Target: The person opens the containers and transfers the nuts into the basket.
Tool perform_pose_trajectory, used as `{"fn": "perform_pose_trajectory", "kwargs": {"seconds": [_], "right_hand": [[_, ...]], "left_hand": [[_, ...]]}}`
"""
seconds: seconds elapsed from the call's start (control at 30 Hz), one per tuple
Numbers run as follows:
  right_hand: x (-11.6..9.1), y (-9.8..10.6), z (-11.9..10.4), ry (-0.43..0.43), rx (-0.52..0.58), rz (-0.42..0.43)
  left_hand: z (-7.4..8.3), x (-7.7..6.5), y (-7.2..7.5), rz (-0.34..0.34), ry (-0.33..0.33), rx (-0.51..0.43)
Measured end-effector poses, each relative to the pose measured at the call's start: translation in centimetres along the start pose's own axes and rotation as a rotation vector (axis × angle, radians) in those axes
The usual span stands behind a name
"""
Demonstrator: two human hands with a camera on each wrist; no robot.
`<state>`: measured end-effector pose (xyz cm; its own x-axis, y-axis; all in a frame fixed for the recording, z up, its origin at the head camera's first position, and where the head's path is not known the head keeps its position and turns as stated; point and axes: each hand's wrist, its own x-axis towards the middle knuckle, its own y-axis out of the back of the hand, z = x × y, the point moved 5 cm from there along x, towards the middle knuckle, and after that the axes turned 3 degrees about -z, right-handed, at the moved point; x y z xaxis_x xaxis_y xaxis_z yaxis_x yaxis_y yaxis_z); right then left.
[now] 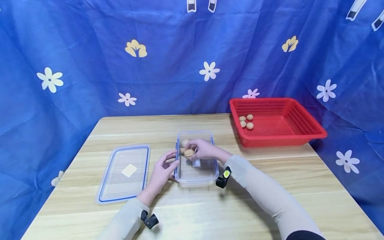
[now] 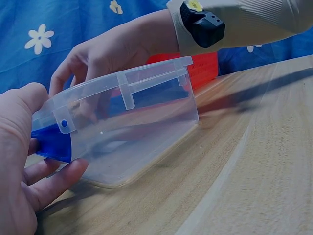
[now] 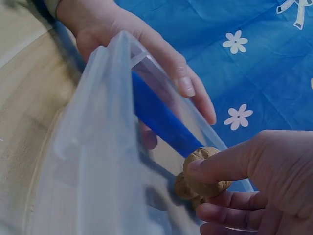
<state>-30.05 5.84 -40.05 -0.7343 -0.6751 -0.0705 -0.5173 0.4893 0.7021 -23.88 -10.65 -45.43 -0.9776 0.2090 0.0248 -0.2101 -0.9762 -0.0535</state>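
A clear plastic food container (image 1: pixel 196 173) with blue side latches stands uncovered on the table. My left hand (image 1: pixel 163 170) grips its left side, thumb by the rim and fingers at the blue latch (image 2: pixel 54 142). Inside the container, my right hand (image 1: pixel 202 149) pinches a walnut (image 3: pixel 208 171) between thumb and fingers. Other walnuts (image 1: pixel 185 143) lie at the container's left side, right below the held one, partly hidden by the right hand. A white label (image 1: pixel 196 163) shows through the container beside the right fingers.
To the left, the clear lid (image 1: pixel 114 186) with a blue seal and a pale square label lies flat. A red plastic basket (image 1: pixel 282 136) at the back right holds several walnuts (image 1: pixel 249 126) in its left corner. A blue flowered curtain (image 1: pixel 168 83) hangs behind the wooden table (image 1: pixel 192 213).
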Motion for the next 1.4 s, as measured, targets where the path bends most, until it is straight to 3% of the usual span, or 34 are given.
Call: {"fn": "perform_pose_trajectory", "kwargs": {"seconds": [1.4], "right_hand": [[-3.9, 5.3, 1.1, -0.003, 0.139, 0.254]], "left_hand": [[0.0, 0.2, 0.1, -0.006, -0.003, 0.002]]}}
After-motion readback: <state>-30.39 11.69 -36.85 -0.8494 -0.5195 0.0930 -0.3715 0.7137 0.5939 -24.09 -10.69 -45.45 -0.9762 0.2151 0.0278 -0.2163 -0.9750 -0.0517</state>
